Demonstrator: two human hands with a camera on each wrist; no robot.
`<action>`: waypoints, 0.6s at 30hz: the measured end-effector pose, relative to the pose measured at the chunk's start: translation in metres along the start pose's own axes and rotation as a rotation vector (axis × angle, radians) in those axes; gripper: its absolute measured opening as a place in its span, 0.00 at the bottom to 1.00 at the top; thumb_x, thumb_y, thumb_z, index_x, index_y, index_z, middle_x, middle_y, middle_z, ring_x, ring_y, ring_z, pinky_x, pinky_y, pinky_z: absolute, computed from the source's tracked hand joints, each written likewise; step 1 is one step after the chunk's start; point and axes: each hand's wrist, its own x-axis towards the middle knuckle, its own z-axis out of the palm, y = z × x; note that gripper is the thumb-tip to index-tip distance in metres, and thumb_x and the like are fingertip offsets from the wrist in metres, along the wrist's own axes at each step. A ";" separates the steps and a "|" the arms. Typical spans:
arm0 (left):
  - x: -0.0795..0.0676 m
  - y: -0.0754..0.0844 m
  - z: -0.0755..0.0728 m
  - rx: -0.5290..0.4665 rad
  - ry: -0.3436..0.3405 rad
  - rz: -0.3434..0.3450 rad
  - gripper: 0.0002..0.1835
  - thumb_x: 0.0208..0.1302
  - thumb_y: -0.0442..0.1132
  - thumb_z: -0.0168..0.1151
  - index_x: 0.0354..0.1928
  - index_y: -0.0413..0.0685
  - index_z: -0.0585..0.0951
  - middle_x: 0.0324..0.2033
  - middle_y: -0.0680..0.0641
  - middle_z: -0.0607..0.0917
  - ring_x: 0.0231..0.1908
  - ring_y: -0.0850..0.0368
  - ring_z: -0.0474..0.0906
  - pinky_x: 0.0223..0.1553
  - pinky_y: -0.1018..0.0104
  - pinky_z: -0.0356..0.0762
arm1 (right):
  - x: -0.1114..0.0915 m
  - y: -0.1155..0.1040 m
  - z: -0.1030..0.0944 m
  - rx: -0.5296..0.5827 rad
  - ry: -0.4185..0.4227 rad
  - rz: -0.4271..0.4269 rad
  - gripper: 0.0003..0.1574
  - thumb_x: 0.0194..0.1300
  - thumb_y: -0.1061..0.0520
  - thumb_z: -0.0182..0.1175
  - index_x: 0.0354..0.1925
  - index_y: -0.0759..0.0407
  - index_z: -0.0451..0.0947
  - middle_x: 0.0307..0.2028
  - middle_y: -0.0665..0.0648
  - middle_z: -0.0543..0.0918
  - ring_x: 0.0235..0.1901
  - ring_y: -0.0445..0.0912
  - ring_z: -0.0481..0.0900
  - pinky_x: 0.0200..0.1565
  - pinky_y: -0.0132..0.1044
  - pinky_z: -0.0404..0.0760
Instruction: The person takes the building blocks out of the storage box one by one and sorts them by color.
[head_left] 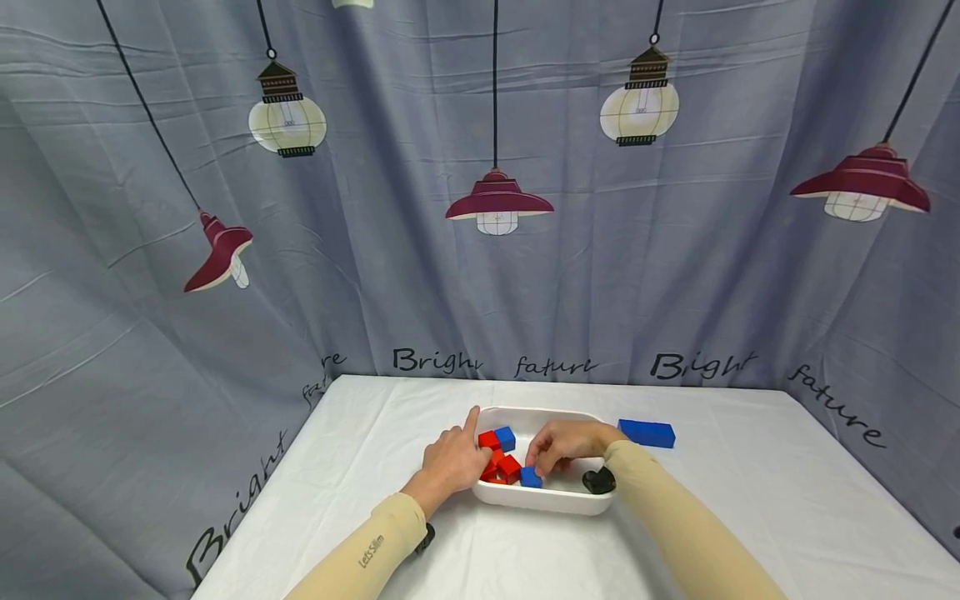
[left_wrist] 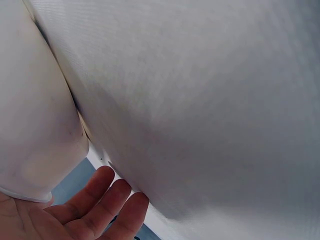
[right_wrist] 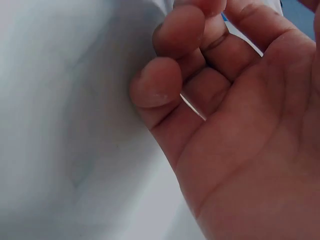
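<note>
A white tray on the table holds several small red blocks and blue blocks. My left hand rests against the tray's left outer wall with its fingers straight and the index finger raised over the rim. My right hand reaches into the tray, and its curled fingers come down onto a small blue block at the near side. The contact itself is hidden in the right wrist view.
A long blue block lies on the white tablecloth just right of the tray. A grey curtain printed with lamps hangs behind and on both sides of the table. A black wrist strap sits by the tray's near right corner.
</note>
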 end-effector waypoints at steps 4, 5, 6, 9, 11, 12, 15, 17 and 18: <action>0.000 0.000 0.000 0.003 0.004 -0.002 0.40 0.64 0.51 0.54 0.78 0.55 0.58 0.53 0.40 0.82 0.50 0.45 0.79 0.51 0.43 0.79 | 0.000 0.004 -0.002 0.025 0.032 0.004 0.10 0.59 0.60 0.66 0.41 0.55 0.87 0.22 0.48 0.77 0.24 0.43 0.70 0.28 0.31 0.67; 0.000 0.000 0.000 0.002 0.004 -0.002 0.40 0.63 0.51 0.55 0.78 0.55 0.58 0.52 0.40 0.82 0.49 0.45 0.79 0.51 0.42 0.79 | 0.000 0.005 -0.003 0.026 0.038 0.006 0.10 0.59 0.60 0.66 0.41 0.55 0.87 0.22 0.49 0.77 0.24 0.43 0.70 0.28 0.31 0.67; 0.000 0.000 0.000 0.001 0.004 -0.002 0.40 0.63 0.51 0.55 0.78 0.55 0.58 0.53 0.40 0.82 0.49 0.45 0.79 0.51 0.42 0.79 | 0.000 0.005 -0.003 0.028 0.041 0.006 0.10 0.59 0.60 0.66 0.41 0.55 0.87 0.23 0.49 0.77 0.24 0.43 0.70 0.28 0.31 0.67; -0.001 0.000 0.000 0.000 0.002 -0.004 0.40 0.64 0.51 0.54 0.78 0.55 0.58 0.53 0.40 0.82 0.50 0.45 0.79 0.51 0.42 0.79 | -0.001 0.004 -0.003 0.025 0.056 0.009 0.11 0.60 0.59 0.66 0.42 0.55 0.87 0.23 0.49 0.76 0.24 0.42 0.70 0.28 0.31 0.67; -0.001 0.000 0.000 -0.003 0.002 -0.002 0.40 0.63 0.51 0.55 0.78 0.55 0.58 0.52 0.40 0.82 0.49 0.45 0.79 0.50 0.42 0.79 | -0.002 0.004 -0.003 0.022 0.069 0.012 0.11 0.61 0.58 0.65 0.43 0.55 0.87 0.22 0.49 0.76 0.24 0.42 0.70 0.27 0.30 0.66; -0.001 0.000 0.001 -0.003 0.003 -0.002 0.40 0.63 0.51 0.55 0.78 0.55 0.58 0.53 0.40 0.82 0.49 0.45 0.79 0.50 0.42 0.79 | -0.003 0.004 -0.003 0.023 0.075 0.012 0.11 0.61 0.58 0.65 0.43 0.55 0.87 0.23 0.49 0.75 0.24 0.42 0.70 0.27 0.31 0.66; -0.001 0.000 0.001 -0.003 0.005 0.000 0.40 0.63 0.51 0.55 0.78 0.55 0.59 0.52 0.40 0.82 0.49 0.45 0.79 0.50 0.42 0.79 | -0.004 0.004 -0.003 0.020 0.097 0.017 0.11 0.63 0.58 0.64 0.44 0.55 0.86 0.23 0.49 0.74 0.24 0.43 0.69 0.27 0.31 0.65; -0.001 0.001 0.000 -0.003 0.007 0.001 0.40 0.63 0.51 0.55 0.77 0.55 0.59 0.52 0.40 0.82 0.49 0.45 0.79 0.50 0.42 0.79 | -0.004 0.004 -0.003 0.019 0.115 0.019 0.10 0.64 0.58 0.63 0.44 0.55 0.86 0.23 0.50 0.74 0.25 0.43 0.69 0.27 0.31 0.65; -0.001 0.001 0.000 -0.003 0.008 0.000 0.40 0.63 0.51 0.55 0.77 0.55 0.59 0.52 0.40 0.82 0.49 0.45 0.79 0.50 0.42 0.79 | -0.004 0.004 -0.003 0.019 0.124 0.019 0.10 0.64 0.57 0.63 0.44 0.55 0.85 0.23 0.50 0.74 0.25 0.43 0.69 0.28 0.31 0.65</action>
